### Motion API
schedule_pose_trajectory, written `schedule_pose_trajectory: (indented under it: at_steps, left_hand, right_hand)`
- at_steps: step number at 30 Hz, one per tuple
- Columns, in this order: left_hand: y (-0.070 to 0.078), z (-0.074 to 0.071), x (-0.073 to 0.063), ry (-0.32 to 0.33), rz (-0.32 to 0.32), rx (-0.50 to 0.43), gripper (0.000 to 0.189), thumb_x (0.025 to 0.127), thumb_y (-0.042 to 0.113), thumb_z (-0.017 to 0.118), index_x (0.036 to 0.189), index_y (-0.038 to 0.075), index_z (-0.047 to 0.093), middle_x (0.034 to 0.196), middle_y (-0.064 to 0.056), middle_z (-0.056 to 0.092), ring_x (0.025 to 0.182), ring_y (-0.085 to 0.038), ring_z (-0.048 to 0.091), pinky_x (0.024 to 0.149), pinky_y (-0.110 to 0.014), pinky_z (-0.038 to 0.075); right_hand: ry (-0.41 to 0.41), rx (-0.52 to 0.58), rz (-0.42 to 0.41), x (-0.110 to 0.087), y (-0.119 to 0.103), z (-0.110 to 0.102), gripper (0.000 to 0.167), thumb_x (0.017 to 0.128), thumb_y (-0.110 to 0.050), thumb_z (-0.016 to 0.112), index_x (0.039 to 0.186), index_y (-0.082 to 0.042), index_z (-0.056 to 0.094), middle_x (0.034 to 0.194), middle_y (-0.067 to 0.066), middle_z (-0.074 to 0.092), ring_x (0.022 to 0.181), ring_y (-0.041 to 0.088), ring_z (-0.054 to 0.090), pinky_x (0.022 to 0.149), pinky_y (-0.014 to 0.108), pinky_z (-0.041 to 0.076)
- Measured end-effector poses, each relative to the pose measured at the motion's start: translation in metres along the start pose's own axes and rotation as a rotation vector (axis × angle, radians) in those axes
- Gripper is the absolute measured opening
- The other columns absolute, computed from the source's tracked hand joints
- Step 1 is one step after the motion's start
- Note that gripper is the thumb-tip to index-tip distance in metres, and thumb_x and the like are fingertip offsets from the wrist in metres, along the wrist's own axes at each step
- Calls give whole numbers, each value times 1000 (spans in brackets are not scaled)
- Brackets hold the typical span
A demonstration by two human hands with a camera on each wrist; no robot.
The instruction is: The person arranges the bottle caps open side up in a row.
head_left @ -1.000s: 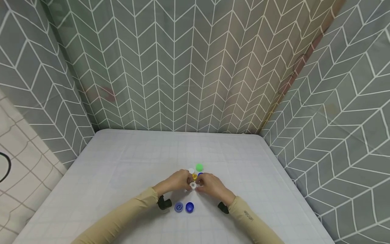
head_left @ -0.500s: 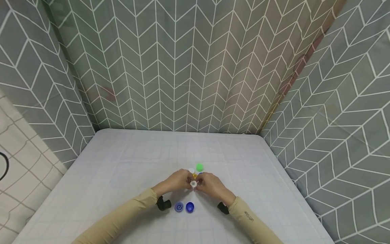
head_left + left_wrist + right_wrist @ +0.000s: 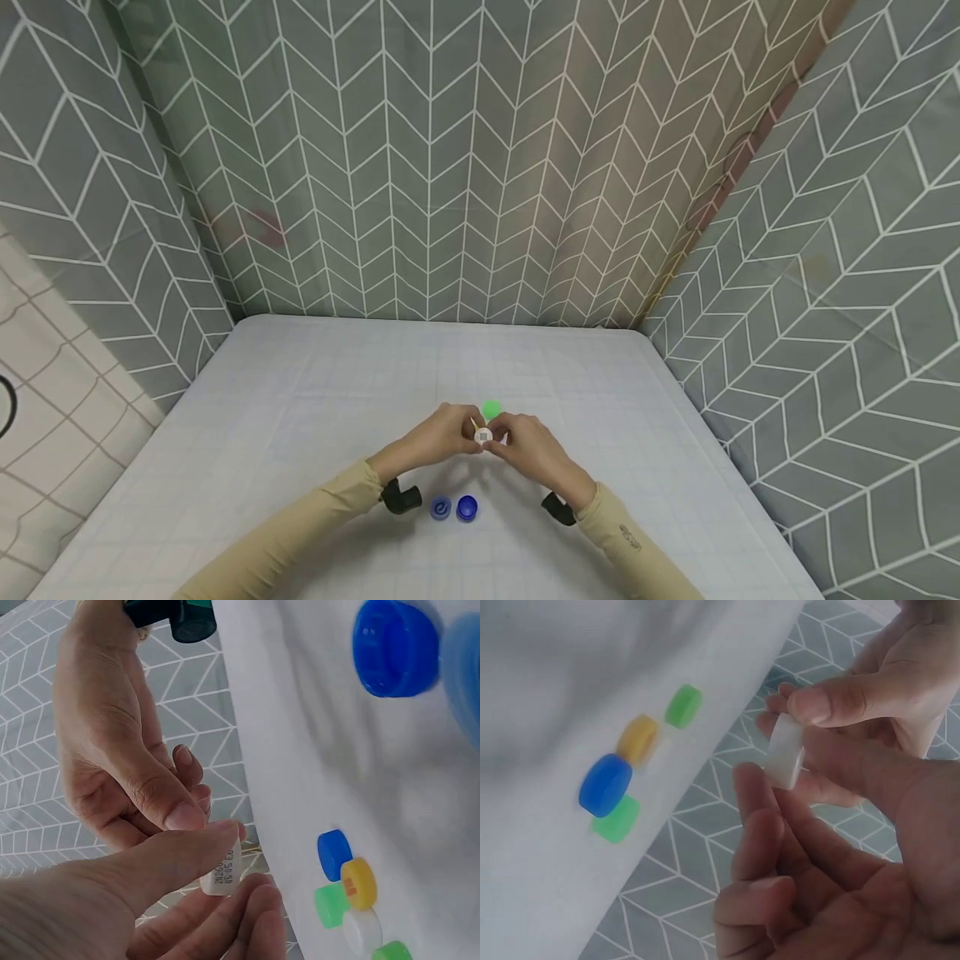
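Observation:
A small white cap (image 3: 483, 436) is held between both hands, raised off the table. Its top bears a dark square mark, and print shows along its side in the left wrist view. My left hand (image 3: 444, 435) pinches the cap (image 3: 223, 877) between thumb and fingers. From the other side, my right hand (image 3: 531, 450) holds the same cap (image 3: 784, 754) with its thumb and a finger. Beyond the hands lie a green cap (image 3: 491, 409), a blue cap (image 3: 334, 854), a yellow cap (image 3: 360, 883) and another white cap (image 3: 363, 931); the head view mostly hides these behind the hands.
Nearer the person, a deep-blue cap (image 3: 467, 508) and a paler blue cap (image 3: 440, 507) lie side by side on the white-covered table (image 3: 337, 367). A second green cap (image 3: 616, 819) is partly behind the blue one. Patterned curtains (image 3: 427, 167) enclose the table.
Both hands have risen and moved slightly away from the person with the white cap between them. They now cover the yellow, blue and other white caps in the head view.

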State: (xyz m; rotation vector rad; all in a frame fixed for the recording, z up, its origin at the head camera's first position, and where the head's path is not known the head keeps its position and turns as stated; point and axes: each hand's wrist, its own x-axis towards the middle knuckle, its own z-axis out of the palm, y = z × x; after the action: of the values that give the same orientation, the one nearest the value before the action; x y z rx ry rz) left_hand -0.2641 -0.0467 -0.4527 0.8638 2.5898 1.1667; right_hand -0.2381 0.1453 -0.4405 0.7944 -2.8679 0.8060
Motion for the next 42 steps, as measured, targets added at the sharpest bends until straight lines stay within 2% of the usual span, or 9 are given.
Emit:
schedule_pose_trajectory:
  at_steps: [5,12,17,22,26,30,35,39,42]
  left_hand:
    - [4,-4,-2,37,30,-42,31,79,12,79,104,5,62,78,1,70,70,-6,65,62,-23,53]
    - [1,-4,-3,49,13,-82,20,81,15,78,93,11,63,80,3,70,73,-7,65,65,-23,53]
    - [1,-7,-4,48,-1,-149,13,86,23,73,90,13,65,82,-3,73,76,-21,70,66,-33,55]
    - [0,-9,-5,37,-1,-217,20,90,33,68,89,13,68,85,-6,74,81,-29,70,73,-45,56]
    - [1,-9,-7,50,-6,-205,19,88,33,70,89,14,70,84,-3,74,83,-32,70,71,-37,56]
    - [2,-8,-9,71,-11,-195,19,87,32,71,90,13,71,86,-2,74,83,-26,71,68,-28,55]
    - [0,-9,-10,97,-20,-171,22,86,34,72,93,14,72,88,2,74,83,-11,70,75,-32,56]
    - [-1,-10,-9,102,-46,-191,32,83,33,76,106,11,70,94,-2,75,88,-12,71,80,-37,56]
    - [-2,-10,-10,100,-55,-192,41,82,31,77,115,7,68,97,-6,75,90,-16,72,79,-39,57]
  right_hand:
    - [58,51,15,-3,-3,-6,17,86,-21,72,99,-10,68,82,-5,68,65,4,50,56,20,42]
    - [93,103,12,-8,-2,-6,14,87,-16,71,99,-11,70,84,-5,67,68,4,50,57,19,42]
    - [134,102,-12,-9,-2,-6,11,88,-18,71,97,-13,71,85,-6,68,69,3,52,57,19,43]
    - [149,111,-13,-9,-3,-7,11,88,-19,70,99,-16,72,83,-10,70,69,3,53,58,19,43]
    - [149,104,-13,-9,-4,-6,14,88,-20,70,100,-13,72,81,-10,69,68,3,54,55,19,43]
    - [146,109,-21,-9,-5,-4,19,91,-24,68,103,-11,72,82,-8,70,68,6,57,53,19,43]
    - [146,106,-33,-10,-5,-2,21,93,-26,65,105,-11,73,88,-5,72,70,5,56,54,19,42]
    - [156,89,-26,-9,-5,-1,24,90,-25,69,109,-10,70,91,-2,72,72,6,56,58,19,43]
    - [158,88,-17,-8,-4,0,31,87,-24,71,114,-8,68,92,3,72,75,12,59,62,20,43]
